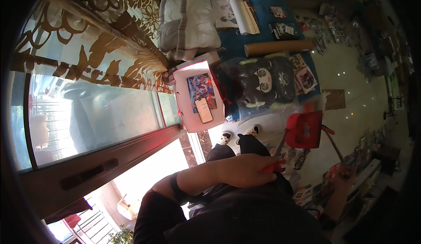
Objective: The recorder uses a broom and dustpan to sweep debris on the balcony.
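A red dustpan (304, 130) hangs over the floor, right of my legs. Its thin handle runs down to my left hand (256, 170), closed round the red grip (274, 167). To the right, my right hand (344, 174) is wrapped round a long thin stick (334, 148). At the stick's upper end is a red end piece (328, 130), close beside the dustpan's right side. Whether the two touch I cannot tell, and the head of that tool does not show clearly.
Ahead, a blue-covered surface (230, 42) bears a folded quilt (188, 22), a cardboard tube (278, 47) and a plastic-wrapped black plush (265, 79). A phone (204, 110) lies in a pale open box (186, 106). Many small packets (337, 31) litter the floor. Windows stand left.
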Demonstrator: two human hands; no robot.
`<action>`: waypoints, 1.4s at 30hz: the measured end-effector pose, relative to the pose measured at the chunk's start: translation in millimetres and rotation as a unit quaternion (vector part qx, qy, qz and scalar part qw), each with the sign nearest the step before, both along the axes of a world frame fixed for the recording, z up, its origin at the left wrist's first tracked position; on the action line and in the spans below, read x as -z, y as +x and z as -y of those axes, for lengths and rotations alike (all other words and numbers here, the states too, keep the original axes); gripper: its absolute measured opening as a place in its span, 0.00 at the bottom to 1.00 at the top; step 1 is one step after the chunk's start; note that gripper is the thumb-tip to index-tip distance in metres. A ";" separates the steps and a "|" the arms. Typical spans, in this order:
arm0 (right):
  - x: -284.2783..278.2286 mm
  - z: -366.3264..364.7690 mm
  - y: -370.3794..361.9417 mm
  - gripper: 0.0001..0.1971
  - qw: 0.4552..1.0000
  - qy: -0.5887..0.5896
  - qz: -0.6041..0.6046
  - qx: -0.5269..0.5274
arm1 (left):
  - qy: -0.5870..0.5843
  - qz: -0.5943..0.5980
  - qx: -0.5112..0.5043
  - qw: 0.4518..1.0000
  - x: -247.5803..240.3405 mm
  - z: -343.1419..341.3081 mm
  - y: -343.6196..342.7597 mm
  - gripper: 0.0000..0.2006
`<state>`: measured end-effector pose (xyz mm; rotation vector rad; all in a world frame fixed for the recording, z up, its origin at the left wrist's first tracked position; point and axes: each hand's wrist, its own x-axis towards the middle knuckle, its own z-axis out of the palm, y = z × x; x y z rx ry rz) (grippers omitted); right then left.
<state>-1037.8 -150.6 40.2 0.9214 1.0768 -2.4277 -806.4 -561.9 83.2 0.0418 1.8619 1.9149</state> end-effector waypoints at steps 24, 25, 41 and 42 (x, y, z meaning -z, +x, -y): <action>-4.9 5.4 37.1 0.08 0.998 0.027 0.023 0.049 | -0.044 0.055 0.077 0.995 -0.3 14.5 30.4 0.27; -5.6 6.1 37.7 0.02 0.998 -0.003 0.022 0.054 | -0.039 0.058 0.078 0.995 -0.6 15.1 30.5 0.27; -14.3 22.2 48.3 0.06 0.999 -0.009 0.015 0.050 | -0.031 0.058 0.084 0.994 8.5 14.3 36.5 0.26; -13.7 22.7 48.9 0.06 0.999 -0.013 0.006 0.039 | -0.031 0.058 0.081 0.995 8.1 14.5 36.8 0.26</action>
